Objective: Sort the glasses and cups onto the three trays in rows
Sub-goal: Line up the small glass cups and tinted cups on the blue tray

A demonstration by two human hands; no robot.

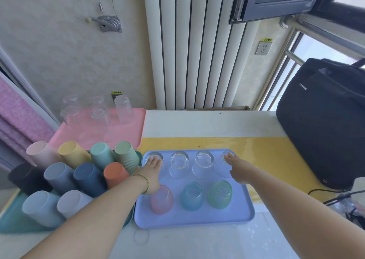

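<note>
A blue tray (237, 217) holds a far row of clear upturned glasses and a near row of tinted ones: pink (162, 199), blue (192, 196), green (220, 194). My left hand (151, 169) rests with straight fingers on the leftmost clear glass (153, 157). My right hand (238, 168) touches the rightmost clear glass (227, 158). Two clear glasses (179, 160) (204, 159) stand between them. A teal tray (11, 219) at left carries several upturned coloured plastic cups (88, 176). A pink tray (136, 124) behind it holds tall clear glasses (124, 110).
A black laptop bag (324, 120) stands on the table at right, with cables (335, 197) in front of it. A white radiator (193, 45) and wall lie behind the table. A yellow mat (266, 150) lies under the blue tray. Purple cloth (17, 118) hangs at left.
</note>
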